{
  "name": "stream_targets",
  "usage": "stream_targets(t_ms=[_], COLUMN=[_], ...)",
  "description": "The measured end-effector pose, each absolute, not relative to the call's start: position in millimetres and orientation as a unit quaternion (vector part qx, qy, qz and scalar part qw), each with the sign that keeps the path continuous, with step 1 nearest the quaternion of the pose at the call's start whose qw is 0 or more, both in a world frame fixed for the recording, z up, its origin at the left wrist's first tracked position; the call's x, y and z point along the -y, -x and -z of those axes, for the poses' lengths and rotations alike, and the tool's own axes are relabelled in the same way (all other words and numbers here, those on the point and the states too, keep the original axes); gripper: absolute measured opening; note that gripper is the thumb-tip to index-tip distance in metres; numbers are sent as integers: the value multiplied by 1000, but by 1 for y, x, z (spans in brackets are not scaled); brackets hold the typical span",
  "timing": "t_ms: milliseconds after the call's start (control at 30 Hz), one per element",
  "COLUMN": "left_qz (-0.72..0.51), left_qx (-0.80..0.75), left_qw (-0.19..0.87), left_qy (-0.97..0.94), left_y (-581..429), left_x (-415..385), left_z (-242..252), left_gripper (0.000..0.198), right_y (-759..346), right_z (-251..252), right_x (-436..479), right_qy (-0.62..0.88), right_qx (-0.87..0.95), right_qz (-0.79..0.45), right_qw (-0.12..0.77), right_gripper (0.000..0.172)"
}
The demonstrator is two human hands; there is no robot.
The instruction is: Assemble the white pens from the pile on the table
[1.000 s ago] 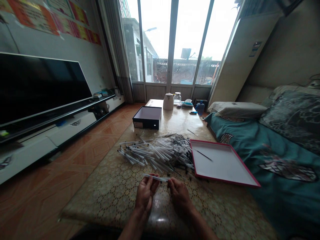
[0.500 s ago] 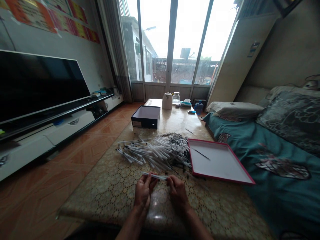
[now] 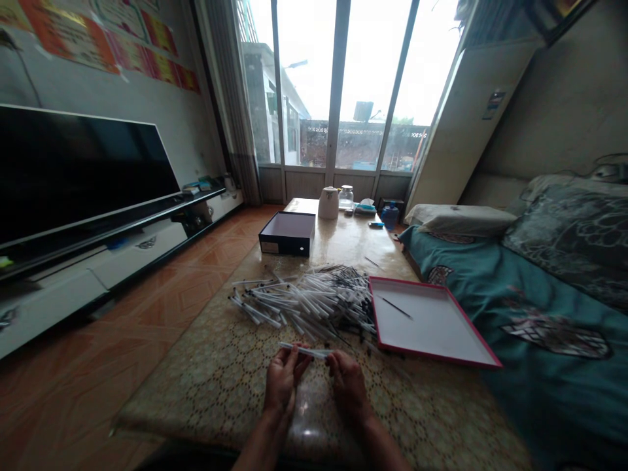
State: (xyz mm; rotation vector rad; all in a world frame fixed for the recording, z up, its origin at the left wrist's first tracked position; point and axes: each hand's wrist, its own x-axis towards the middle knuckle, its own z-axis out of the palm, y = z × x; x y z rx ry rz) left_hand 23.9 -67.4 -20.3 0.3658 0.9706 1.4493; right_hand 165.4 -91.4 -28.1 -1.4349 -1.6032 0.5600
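Observation:
My left hand and my right hand hold a thin clear plastic pen tube by its two ends, just above the patterned table cover. The tube lies level, and my fingers hide part of it. Right in front of my hands spreads a large pile of white-and-clear pen tubes and dark refills. To the right of the pile lies a white tray with a pink rim, holding one thin dark pen refill.
An open dark box stands beyond the pile. At the table's far end are a white kettle, a glass jar and a blue bottle. A bed with a teal cover runs along the right; a television stands left.
The view has tilted and shifted slightly. My hands sit a little lower in the frame, with the tube between them as before.

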Motion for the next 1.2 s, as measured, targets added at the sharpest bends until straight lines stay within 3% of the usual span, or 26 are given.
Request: stream_targets(t_ms=[100,333,433,667,767,967,1200], left_qz=[-635,-636,-636,-637,-641,-641,-645], left_qx=[-424,-412,-416,-416,-410,-410,-408], left_qw=[626,633,630,627,628,627,628], left_qy=[-158,-160,-160,-165,-160,-163,-155], left_y=[-24,-23,-23,-23,-23,-23,-25], left_x=[67,67,68,68,69,69,67], left_z=[21,22,22,21,20,22,23], left_gripper=[4,6,6,3,4,6,6], right_y=[-165,-165,-165,-166,-167,-167,-168], right_z=[29,29,28,29,30,30,24], right_x=[91,91,92,91,91,92,94], right_qy=[568,579,570,573,565,576,555], right_qx=[636,647,638,650,643,658,620], right_qz=[-230,-216,-229,-228,-236,-236,-288], right_qw=[469,447,465,444,459,424,475], right_gripper=[26,38,29,37,27,36,21])
